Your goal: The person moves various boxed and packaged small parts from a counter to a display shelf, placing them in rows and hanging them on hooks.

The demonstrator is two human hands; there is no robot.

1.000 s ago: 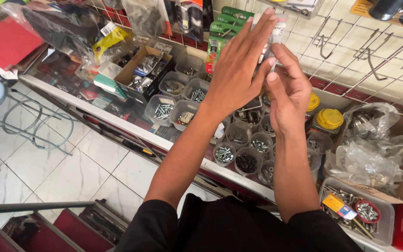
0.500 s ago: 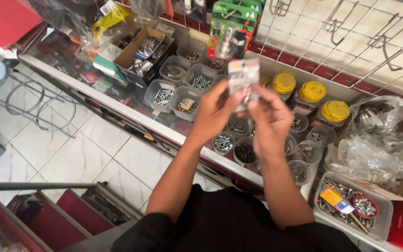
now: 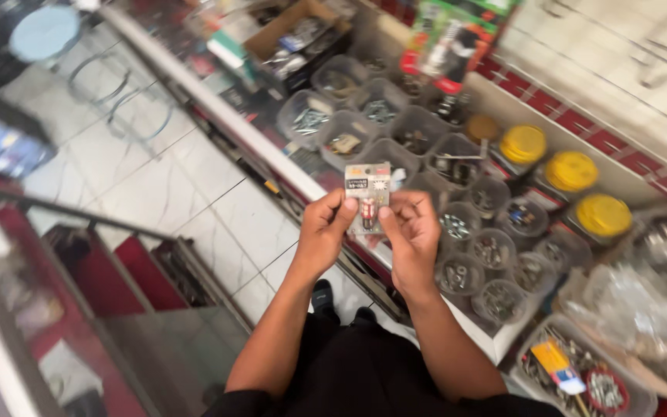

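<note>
Both our hands grip one small carded packet [image 3: 367,198], left hand [image 3: 326,232] and right hand [image 3: 413,234] pinching its lower edges above the tubs of screws [image 3: 457,232], apparently inspecting it; turning it needs a steady pinch.

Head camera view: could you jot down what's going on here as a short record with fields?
Setting: hardware shop counter
Left hand: grips left edge of small blister pack
Right hand: grips the pack's right edge
Pack: upright, held above the counter, small red part inside
Beneath: clear tubs of screws
Beyond: yellow-lidded jars
Far left: cardboard box
</note>
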